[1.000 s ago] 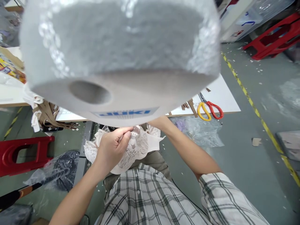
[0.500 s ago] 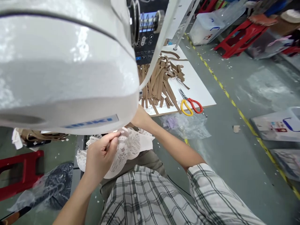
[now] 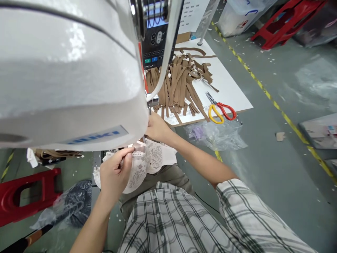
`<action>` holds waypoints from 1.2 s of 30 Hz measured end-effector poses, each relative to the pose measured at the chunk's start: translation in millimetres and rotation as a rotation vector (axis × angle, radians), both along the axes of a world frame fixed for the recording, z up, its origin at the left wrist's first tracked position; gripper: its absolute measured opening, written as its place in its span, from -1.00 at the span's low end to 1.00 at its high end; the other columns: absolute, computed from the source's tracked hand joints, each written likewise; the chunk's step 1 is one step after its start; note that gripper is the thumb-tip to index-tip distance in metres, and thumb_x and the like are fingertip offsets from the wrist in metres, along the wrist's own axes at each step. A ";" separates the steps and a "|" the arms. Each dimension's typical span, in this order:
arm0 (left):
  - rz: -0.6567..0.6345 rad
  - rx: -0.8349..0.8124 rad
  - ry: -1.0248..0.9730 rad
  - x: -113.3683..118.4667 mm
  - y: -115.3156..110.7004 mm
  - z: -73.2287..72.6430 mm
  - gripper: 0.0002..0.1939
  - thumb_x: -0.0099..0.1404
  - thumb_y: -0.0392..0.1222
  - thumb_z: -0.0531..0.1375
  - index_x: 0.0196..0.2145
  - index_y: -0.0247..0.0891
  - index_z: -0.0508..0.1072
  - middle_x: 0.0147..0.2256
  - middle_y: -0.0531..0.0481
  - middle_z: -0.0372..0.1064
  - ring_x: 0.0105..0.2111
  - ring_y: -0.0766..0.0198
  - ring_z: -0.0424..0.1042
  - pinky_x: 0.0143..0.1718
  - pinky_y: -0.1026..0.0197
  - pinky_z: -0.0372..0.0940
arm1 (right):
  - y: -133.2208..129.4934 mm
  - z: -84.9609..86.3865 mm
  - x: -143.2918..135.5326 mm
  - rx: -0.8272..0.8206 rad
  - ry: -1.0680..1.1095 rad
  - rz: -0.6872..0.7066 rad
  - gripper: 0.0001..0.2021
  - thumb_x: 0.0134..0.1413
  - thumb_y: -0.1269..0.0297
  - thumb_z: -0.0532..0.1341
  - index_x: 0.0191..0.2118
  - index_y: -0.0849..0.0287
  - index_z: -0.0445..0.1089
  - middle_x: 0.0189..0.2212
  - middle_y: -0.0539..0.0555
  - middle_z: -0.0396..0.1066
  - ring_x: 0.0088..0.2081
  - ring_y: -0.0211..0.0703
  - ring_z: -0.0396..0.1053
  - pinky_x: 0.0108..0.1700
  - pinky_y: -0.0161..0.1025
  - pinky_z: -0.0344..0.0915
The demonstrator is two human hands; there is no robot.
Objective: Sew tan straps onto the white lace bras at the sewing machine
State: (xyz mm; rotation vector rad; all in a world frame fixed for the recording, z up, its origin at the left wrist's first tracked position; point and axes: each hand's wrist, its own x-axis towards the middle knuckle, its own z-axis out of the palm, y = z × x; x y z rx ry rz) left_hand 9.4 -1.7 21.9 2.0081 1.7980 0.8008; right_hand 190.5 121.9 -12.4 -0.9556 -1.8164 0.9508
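Observation:
White lace fabric (image 3: pixel 138 172) with scalloped edges hangs below the head of a white sewing machine (image 3: pixel 71 80), over my lap. My left hand (image 3: pixel 114 172) pinches its upper edge between thumb and fingers, just under the machine's front. On the other side, my right hand (image 3: pixel 156 128) is beside the machine head, by the fabric's upper right part. The machine covers its fingertips, so what they hold cannot be seen. Brown fabric strips (image 3: pixel 179 84) lie in a heap on the white table (image 3: pixel 231 96), beyond my right hand.
Scissors (image 3: pixel 222 111) with one yellow and one red handle lie at the table's near edge. A control panel (image 3: pixel 155 45) stands behind the machine head. A red stool (image 3: pixel 50 186) is at the left, and clear plastic (image 3: pixel 218 135) hangs below the table.
The view has shifted, showing more of the panel and a metal fitting beside the machine. More of my right hand shows. My left hand keeps its pinch on the lace.

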 end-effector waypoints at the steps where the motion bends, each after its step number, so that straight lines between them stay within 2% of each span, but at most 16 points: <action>1: 0.006 -0.003 -0.004 -0.3 -0.3 -0.2 -0.77 0.38 -0.17 0.13 -0.15 -0.13 0.60 -0.36 0.08 0.60 -0.56 0.37 0.41 -0.51 0.35 0.25 | -0.5 0.6 -0.2 -0.003 0.000 -0.004 -0.94 0.02 0.33 0.21 -0.36 0.18 0.37 -0.22 0.09 0.43 -0.24 -0.13 0.37 -0.19 -0.23 0.28; 10: 0.047 0.023 -0.010 -4.5 -2.8 -5.0 -0.76 0.40 -0.15 0.13 -0.14 -0.13 0.60 -0.33 0.06 0.59 -0.53 0.36 0.42 -0.47 0.34 0.29 | -4.4 3.5 -2.2 0.008 0.006 -0.026 -0.97 0.03 0.35 0.20 -0.35 0.16 0.34 -0.20 0.08 0.43 -0.14 -0.12 0.38 -0.11 -0.22 0.29; 18: 0.063 0.066 -0.072 -9.2 -4.8 -10.6 -0.77 0.39 -0.14 0.16 -0.11 -0.17 0.58 -0.18 -0.01 0.59 -0.29 0.29 0.54 -0.24 0.30 0.39 | -3.3 0.0 -4.9 0.012 0.040 -0.039 -0.94 -0.02 0.34 0.22 -0.38 0.18 0.33 -0.23 0.06 0.40 -0.16 -0.14 0.38 -0.11 -0.23 0.25; 22: 0.092 0.088 -0.113 -10.2 -4.8 -15.1 -0.77 0.37 -0.11 0.19 -0.09 -0.19 0.57 -0.18 -0.02 0.59 -0.25 0.26 0.55 -0.21 0.27 0.41 | -4.5 -0.2 -5.7 0.013 0.041 -0.044 -0.95 -0.04 0.35 0.21 -0.39 0.17 0.32 -0.22 0.07 0.41 -0.14 -0.10 0.39 -0.10 -0.22 0.25; 27: 0.085 0.108 -0.111 -6.9 -1.4 -16.9 -0.78 0.38 -0.15 0.19 -0.11 -0.18 0.60 -0.15 -0.03 0.60 -0.16 0.22 0.57 -0.13 0.24 0.42 | -8.6 3.0 -7.3 -0.015 -0.002 -0.076 -0.94 0.03 0.31 0.20 -0.38 0.16 0.33 -0.18 0.08 0.41 -0.14 -0.10 0.38 -0.12 -0.22 0.24; 36: 0.020 0.169 -0.069 0.3 6.6 -15.0 -0.82 0.35 -0.20 0.21 -0.19 -0.16 0.64 -0.22 0.02 0.63 -0.29 0.27 0.58 -0.30 0.33 0.40 | -6.8 1.3 1.4 0.035 -0.031 -0.049 -0.90 0.07 0.29 0.15 -0.44 0.14 0.27 -0.39 0.03 0.34 -0.32 -0.15 0.27 -0.27 -0.22 0.18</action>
